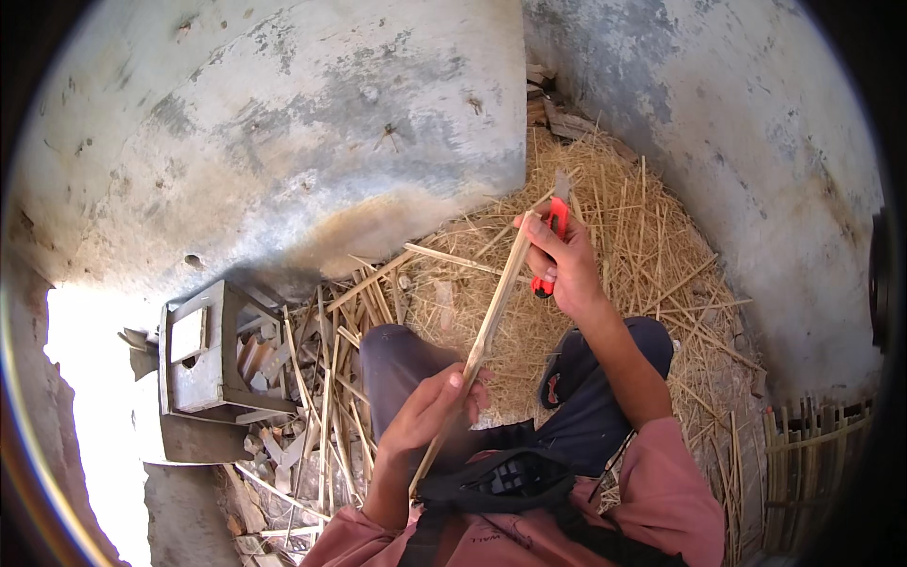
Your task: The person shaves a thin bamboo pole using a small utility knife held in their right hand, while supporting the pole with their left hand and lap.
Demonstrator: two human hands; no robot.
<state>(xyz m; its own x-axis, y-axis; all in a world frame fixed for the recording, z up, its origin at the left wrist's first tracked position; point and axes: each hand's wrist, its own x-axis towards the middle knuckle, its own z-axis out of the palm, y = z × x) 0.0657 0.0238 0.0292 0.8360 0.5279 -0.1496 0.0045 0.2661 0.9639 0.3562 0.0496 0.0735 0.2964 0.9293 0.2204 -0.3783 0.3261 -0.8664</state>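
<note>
A long split strip of pale wood, likely bamboo (495,307), slants from my lap up and to the right. Low on the strip, my left hand (435,404) is closed around it with the thumb on top. My right hand (564,260) grips a red utility knife (557,217), its blade extended and pointing away from me. The strip's far end lies against the thumb and fingers of that same hand, beside the knife. Part of the strip's near end is hidden by my left hand.
Straw and thin shavings (652,246) cover the floor ahead and right. Loose split sticks (326,406) lie at my left, beside a wooden box (203,350) with scraps. Worn plaster walls (312,113) stand in front and at right. A slatted rack (817,454) is at lower right.
</note>
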